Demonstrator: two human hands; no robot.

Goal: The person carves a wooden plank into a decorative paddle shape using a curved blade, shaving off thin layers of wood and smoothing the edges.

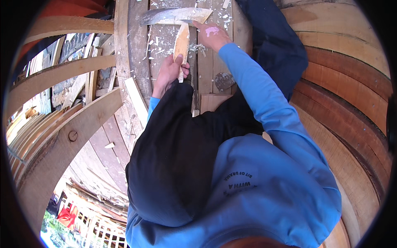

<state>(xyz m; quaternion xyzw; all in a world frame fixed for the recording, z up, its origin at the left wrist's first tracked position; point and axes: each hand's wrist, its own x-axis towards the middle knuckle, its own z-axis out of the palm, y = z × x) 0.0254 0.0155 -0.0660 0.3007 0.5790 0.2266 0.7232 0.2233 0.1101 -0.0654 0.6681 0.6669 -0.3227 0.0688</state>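
My left hand [168, 71] is closed around the lower part of a short, pale wooden piece [182, 40], with the thumb on top. Its far end meets the near edge of a broad-bladed knife [163, 17], whose blade lies crosswise, grey on the left and pale tan toward the right. My right hand [214, 35] is closed at the knife's near edge, its index finger extended along it and a pink patch on its back. The knife's handle is hidden. Wood shavings [159, 43] are scattered on the planks around both hands.
Worn floor planks [136, 53] run under the hands. Curved wooden ribs [66, 64] rise at left and thick stacked boards [343, 82] at right. A loose pale strip [136, 99] lies by my left sleeve. Dark cloth [277, 45] lies beside my right arm.
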